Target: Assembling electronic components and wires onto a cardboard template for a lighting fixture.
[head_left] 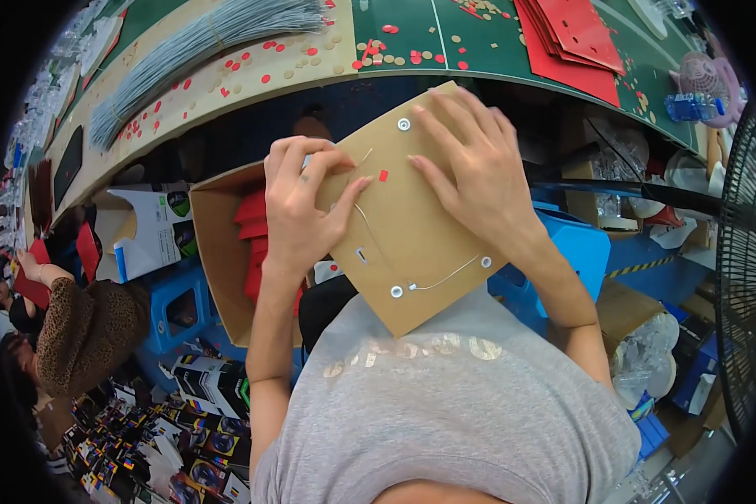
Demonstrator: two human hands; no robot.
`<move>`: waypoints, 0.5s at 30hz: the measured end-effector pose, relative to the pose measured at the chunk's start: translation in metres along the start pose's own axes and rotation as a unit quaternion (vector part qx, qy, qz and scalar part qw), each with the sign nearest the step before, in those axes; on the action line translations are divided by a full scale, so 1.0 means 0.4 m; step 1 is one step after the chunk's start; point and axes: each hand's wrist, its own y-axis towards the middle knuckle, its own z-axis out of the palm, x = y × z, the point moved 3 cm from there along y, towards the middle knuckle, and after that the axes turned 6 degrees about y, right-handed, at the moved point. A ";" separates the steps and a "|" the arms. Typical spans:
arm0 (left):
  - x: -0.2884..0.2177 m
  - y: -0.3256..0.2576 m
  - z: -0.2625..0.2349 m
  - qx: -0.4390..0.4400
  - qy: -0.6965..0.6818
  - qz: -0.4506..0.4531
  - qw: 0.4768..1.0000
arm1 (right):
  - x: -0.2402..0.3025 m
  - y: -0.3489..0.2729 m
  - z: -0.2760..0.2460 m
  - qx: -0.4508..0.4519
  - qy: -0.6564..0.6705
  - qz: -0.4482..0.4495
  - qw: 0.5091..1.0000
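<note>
Brown card panel (pixel 412 227) with metal eyelets is held above the lap, below the table (pixel 311 71) edge. Left hand (pixel 302 202) pinches a thin grey cord (pixel 370 223) against it; right hand (pixel 475 172) lies flat, fingers spread, on its upper part

hands (pixel 395 189) on brown card (pixel 412 252), grey cord (pixel 445 275)

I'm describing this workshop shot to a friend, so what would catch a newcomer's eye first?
First, the brown card at the centre, held by both hands: the left hand pinches a thin cord threaded through its eyelets, and the right hand lies flat on it. Next, the red sheets stacked on the green table at the top right, and the grey cord bundle at the top left.
</note>
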 end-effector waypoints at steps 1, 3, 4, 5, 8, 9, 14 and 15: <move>0.000 0.011 0.003 0.037 -0.008 0.003 0.999 | -0.014 0.000 0.007 0.002 0.001 0.000 1.000; -0.017 0.047 0.004 0.050 0.016 0.034 0.998 | -0.045 0.000 0.028 0.018 0.233 -0.028 0.972; -0.018 0.065 0.011 0.087 0.064 0.053 0.993 | -0.068 0.017 0.037 0.019 0.234 -0.026 0.972; -0.023 0.072 0.014 0.126 0.112 0.069 0.983 | -0.083 0.030 0.041 0.001 0.256 -0.046 0.966; -0.021 0.094 0.021 0.161 0.179 0.130 0.962 | -0.093 0.032 0.050 -0.017 0.302 -0.052 0.952; -0.016 0.098 0.027 0.190 0.196 0.164 0.948 | -0.097 0.037 0.054 -0.021 0.320 -0.041 0.946; 0.029 0.095 0.033 0.032 -0.029 0.173 0.984 | -0.104 0.057 0.063 -0.050 0.309 -0.081 0.946; 0.034 0.091 0.033 0.034 -0.025 0.174 0.984 | -0.104 0.057 0.065 -0.060 0.311 -0.081 0.945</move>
